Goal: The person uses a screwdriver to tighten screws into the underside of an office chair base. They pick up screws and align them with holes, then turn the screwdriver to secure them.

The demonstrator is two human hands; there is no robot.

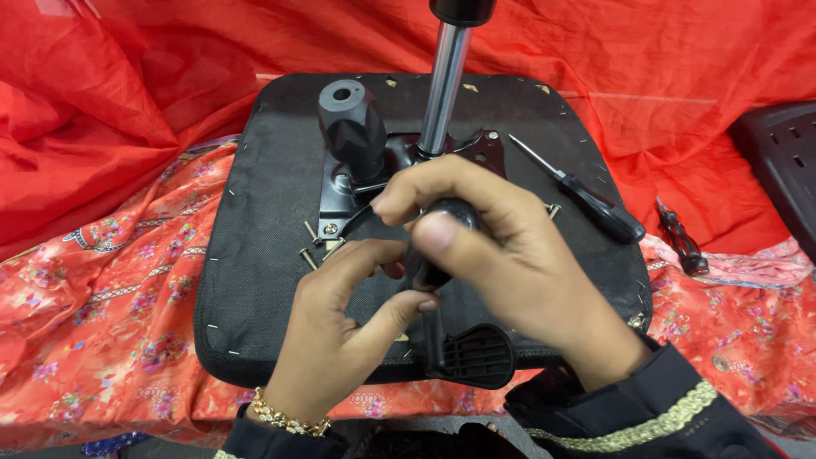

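An upturned black chair seat lies in front of me with its metal mechanism plate and a chrome gas cylinder standing up from it. My right hand grips the black handle of a screwdriver held upright over the plate. My left hand sits just below it, fingers curled, thumb and forefinger touching the lower part of the tool. A black knob rises beside the cylinder. Loose screws lie on the seat left of my hands.
A second screwdriver lies on the seat's right side; another dark tool rests on the cloth beyond. A black plastic lever paddle sits at the near edge. Red fabric and floral cloth surround the seat; a dark object is at right.
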